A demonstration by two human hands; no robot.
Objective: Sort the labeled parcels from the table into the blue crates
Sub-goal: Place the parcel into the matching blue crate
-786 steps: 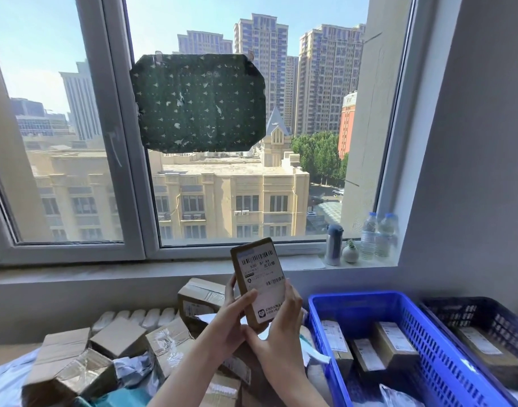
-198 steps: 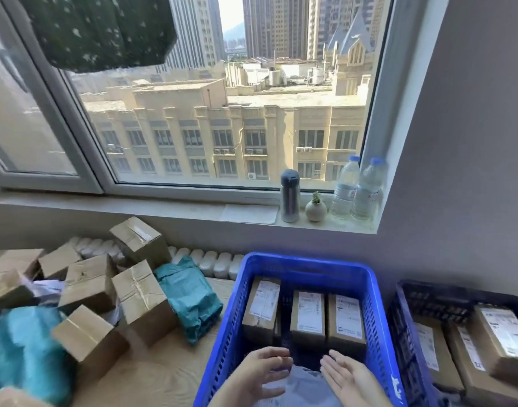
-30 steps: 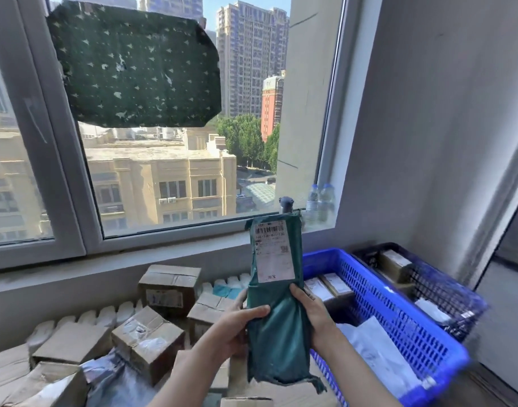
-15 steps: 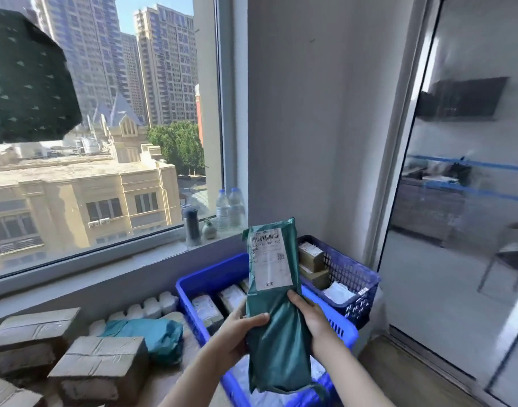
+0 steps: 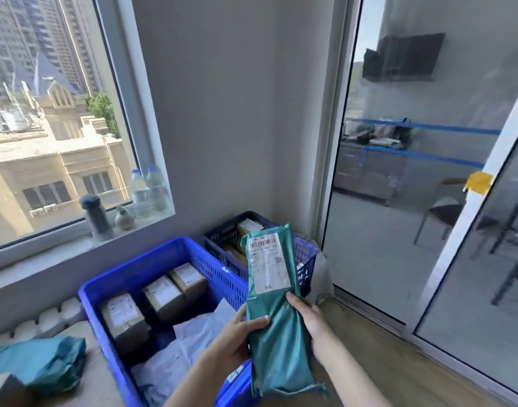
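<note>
Both hands hold a teal parcel (image 5: 281, 324) upright, its white label (image 5: 268, 262) facing the camera. The left hand (image 5: 237, 339) grips its left edge with the thumb on the front; the right hand (image 5: 307, 318) grips its right edge. Behind it is a bright blue crate (image 5: 128, 274) with three labeled boxes (image 5: 160, 298) in a row and white bags (image 5: 187, 345). A darker crate (image 5: 304, 257) with boxes stands in the corner.

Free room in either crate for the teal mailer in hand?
Bright blue plastic crate: three brown labeled boxes crowd its far end, a white poly bag covers the near floor, soft landing. Dark blue mesh crate: mostly hidden behind the teal poly mailer; boxes inside.
</note>
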